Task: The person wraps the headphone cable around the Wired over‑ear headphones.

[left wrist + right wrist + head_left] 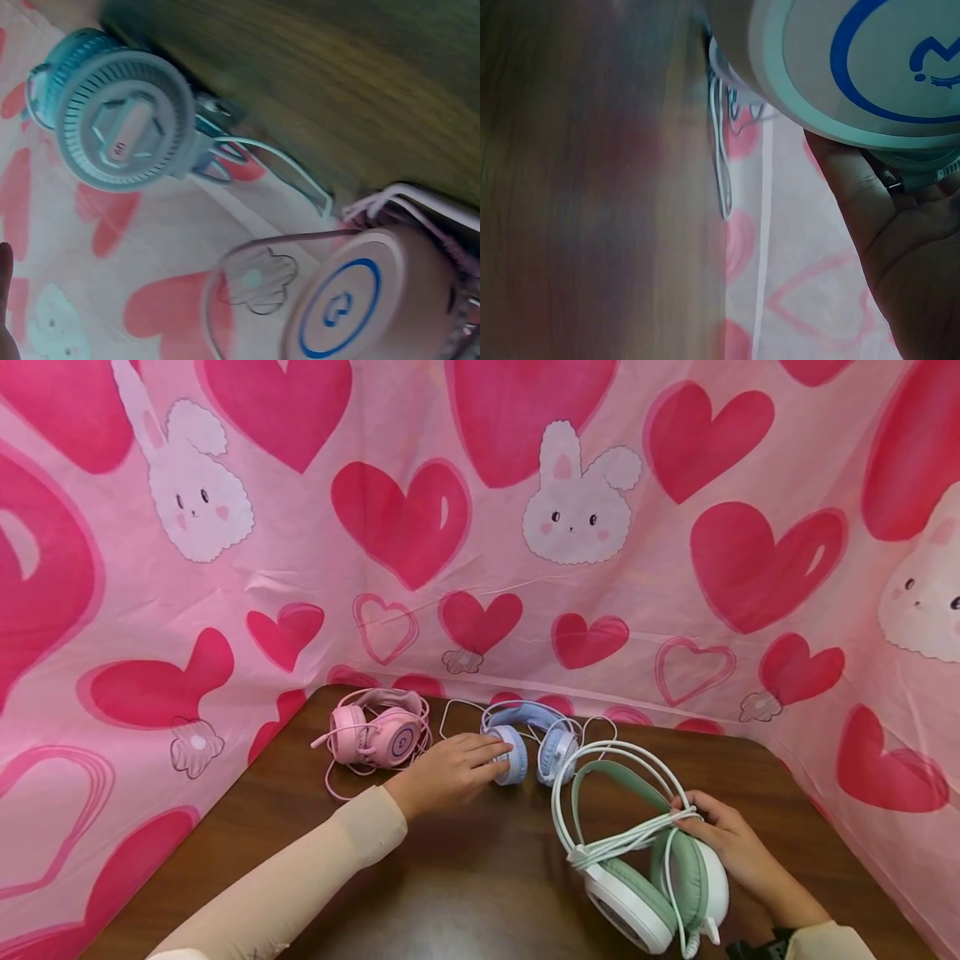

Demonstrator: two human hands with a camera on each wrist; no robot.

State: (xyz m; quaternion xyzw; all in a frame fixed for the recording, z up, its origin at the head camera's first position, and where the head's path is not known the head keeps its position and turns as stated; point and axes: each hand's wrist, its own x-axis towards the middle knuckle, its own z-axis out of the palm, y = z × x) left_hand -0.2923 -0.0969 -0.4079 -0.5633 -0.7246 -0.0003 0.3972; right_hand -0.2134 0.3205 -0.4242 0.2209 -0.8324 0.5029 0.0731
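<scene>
Pinching the green headset [691,875] at band [630,777] and cord [637,833], counter's [457,893] four o'clock, with right fingers [712,811], left fingers [480,753] loosely extended at the blue headset [552,752], twelve o'clock; probably light, stiff-banded, soft-padded, so best held by the band, sparing the cord.

a draped booth: pink heart-printed cloth [491,568] rises around a brown table [480,877].

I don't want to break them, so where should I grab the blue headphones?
Probably the middle of the headband, coming from above. It makes an uncovered arch joining both ear cups, while the left hand is over beside one cup.
</scene>
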